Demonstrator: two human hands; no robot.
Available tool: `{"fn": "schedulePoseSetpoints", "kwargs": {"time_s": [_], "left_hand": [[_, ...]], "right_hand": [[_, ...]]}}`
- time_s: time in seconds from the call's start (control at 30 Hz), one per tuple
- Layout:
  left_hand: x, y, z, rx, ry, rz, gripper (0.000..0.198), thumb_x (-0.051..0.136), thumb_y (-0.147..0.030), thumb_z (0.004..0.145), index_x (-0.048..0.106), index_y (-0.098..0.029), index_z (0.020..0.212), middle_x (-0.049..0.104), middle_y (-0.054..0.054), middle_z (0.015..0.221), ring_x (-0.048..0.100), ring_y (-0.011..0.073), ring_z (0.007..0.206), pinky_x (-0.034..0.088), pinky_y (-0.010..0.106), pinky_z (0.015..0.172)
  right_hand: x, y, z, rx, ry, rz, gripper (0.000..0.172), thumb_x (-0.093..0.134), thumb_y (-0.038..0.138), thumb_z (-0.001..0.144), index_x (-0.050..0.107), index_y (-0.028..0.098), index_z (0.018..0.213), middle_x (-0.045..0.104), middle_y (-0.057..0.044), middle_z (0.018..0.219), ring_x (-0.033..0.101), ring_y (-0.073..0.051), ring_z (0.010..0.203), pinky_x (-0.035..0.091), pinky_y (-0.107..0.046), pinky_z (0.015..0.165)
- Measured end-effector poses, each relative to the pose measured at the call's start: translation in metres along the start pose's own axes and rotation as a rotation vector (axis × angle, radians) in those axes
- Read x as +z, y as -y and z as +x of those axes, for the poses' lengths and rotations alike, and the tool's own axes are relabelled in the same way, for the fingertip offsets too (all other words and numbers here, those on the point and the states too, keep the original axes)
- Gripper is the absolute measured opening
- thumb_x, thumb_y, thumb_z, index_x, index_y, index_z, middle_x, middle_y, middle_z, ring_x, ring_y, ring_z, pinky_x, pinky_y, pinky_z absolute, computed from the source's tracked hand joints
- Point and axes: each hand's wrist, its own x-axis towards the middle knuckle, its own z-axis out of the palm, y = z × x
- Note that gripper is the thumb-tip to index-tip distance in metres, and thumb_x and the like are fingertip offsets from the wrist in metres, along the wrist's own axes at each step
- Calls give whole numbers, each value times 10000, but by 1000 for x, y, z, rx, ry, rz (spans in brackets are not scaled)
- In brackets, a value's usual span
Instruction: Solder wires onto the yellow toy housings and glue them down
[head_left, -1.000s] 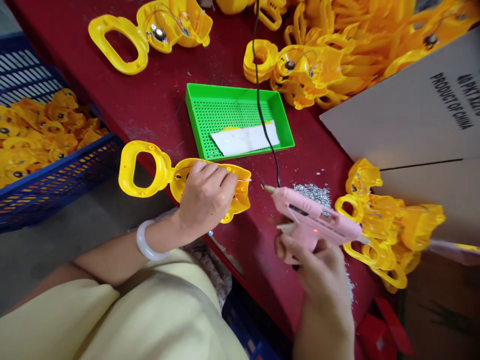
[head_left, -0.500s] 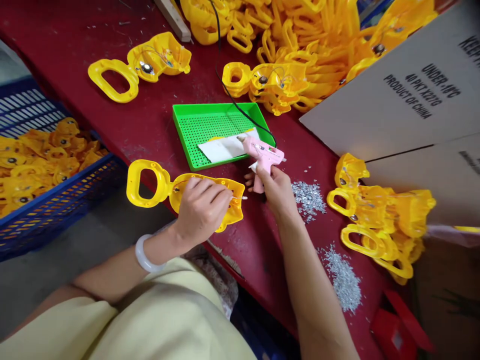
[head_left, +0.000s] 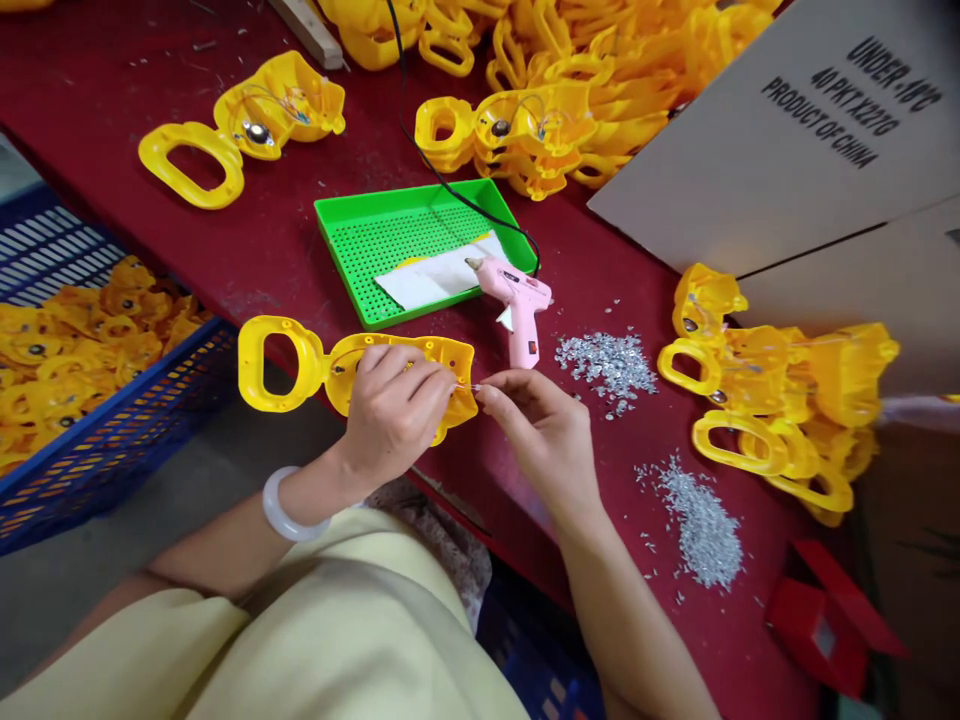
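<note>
Over the table's (head_left: 270,260) near edge, the left hand (head_left: 397,405) is clasping the yellow shell (head_left: 341,370) — apparently steadying it — while the right hand (head_left: 544,425) is pinching a thin pale strand (head_left: 468,387), perhaps keeping it straight

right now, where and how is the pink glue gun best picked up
Probably by its handle, from the person's side, with the right hand once that lets go of the thin lead. The pink glue gun has its handle pointing toward the person, just beyond that hand, while its nozzle points away over the green tray.
</note>
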Motion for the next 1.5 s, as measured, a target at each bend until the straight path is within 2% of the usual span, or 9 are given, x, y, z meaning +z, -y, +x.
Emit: {"fn": "schedulePoseSetpoints", "kwargs": {"time_s": [0.1,0.37,0.67,0.93,1.07,1.27,1.5], "left_hand": [[-1,-1,0,1,14,-7,66,582,-146,885,630,-172,847,737,11,855,614,206,830,396,375,734],[2,-2,1,-13,29,-11,80,577,-152,887,623,-180,828,735,12,837,627,212,819,406,376,745],[5,-3,1,-6,41,-29,71,591,-150,876,627,-182,824,733,7,829,628,209,820,412,379,740],[4,0,-1,-26,52,-73,38,607,-154,873,630,-180,888,739,3,853,633,202,835,419,378,767],[4,2,-2,-3,97,-71,62,593,-162,886,647,-189,903,738,10,868,633,209,876,409,385,784],[5,4,-2,16,65,-109,36,621,-184,878,650,-203,886,734,-1,857,628,190,867,403,383,807],[5,4,-1,19,83,-124,33,625,-179,874,649,-195,859,735,-5,865,639,191,889,404,399,819]], "right_hand": [[2,-3,3,81,10,123,172,702,360,790,665,192,781,669,2,712,595,-113,640,505,-254,633],[4,-11,4,174,17,274,188,731,373,765,685,198,814,660,2,741,557,-95,634,468,-221,575],[4,-16,2,167,-24,281,161,746,351,750,693,204,788,644,17,717,514,-82,607,433,-215,566],[5,-22,3,241,-13,359,180,770,352,701,685,200,748,637,16,699,499,-82,583,436,-216,545],[6,-26,3,257,-8,350,192,770,360,691,684,195,739,638,14,688,490,-82,564,440,-222,540],[9,-24,0,204,-30,300,168,739,361,737,684,203,746,640,20,678,513,-87,566,457,-227,553],[11,-24,-2,168,-73,207,162,727,356,757,683,200,752,653,14,683,525,-95,573,456,-235,561]]}}
